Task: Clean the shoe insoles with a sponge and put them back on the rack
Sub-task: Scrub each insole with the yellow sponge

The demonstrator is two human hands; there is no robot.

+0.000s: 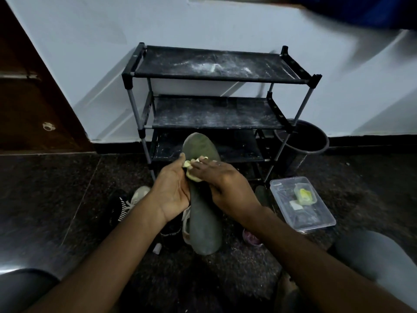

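Note:
A long grey-green insole (204, 224) is held up in front of me, toe end pointing toward the rack. My left hand (172, 193) grips its left edge at the middle. My right hand (225, 184) holds a small yellow sponge (191, 170) against the insole's upper part, fingers curled over it. The black shoe rack (216, 102) stands against the wall beyond, its fabric shelves dusty and whitish.
Shoes (133, 202) lie on the dark floor under my hands. A clear plastic box (302, 204) with a yellow item sits at the right. A black bin (304, 138) stands right of the rack. A brown door (33, 98) is at the left. My knees frame the bottom corners.

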